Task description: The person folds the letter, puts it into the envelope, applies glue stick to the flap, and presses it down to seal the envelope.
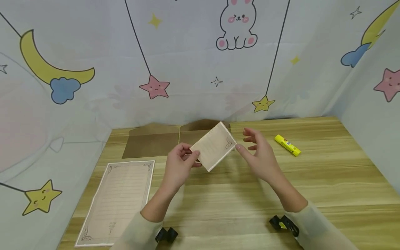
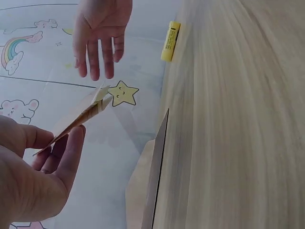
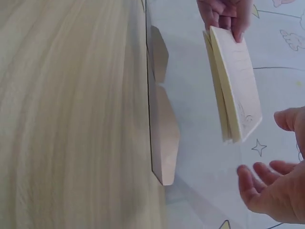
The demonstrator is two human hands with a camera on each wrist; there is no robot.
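A folded sheet of letter paper (image 1: 215, 147), cream with a pale border and a corner ornament, is held up above the table at a tilt. My left hand (image 1: 181, 163) pinches it by its left end, thumb on the near face and fingers behind. In the right wrist view, several layers show along the folded paper's (image 3: 240, 81) edge. Just right of the paper, my right hand (image 1: 262, 158) has its fingers loosely spread and holds nothing. The right wrist view shows a gap between that hand (image 3: 281, 186) and the paper.
Two brown envelopes (image 1: 151, 144) with raised flaps lie side by side at the back left. A lined letter sheet (image 1: 122, 198) lies flat at front left. To the right rests a yellow glue stick (image 1: 287, 145). A printed curtain (image 1: 193, 62) hangs behind the wooden table (image 1: 328, 173).
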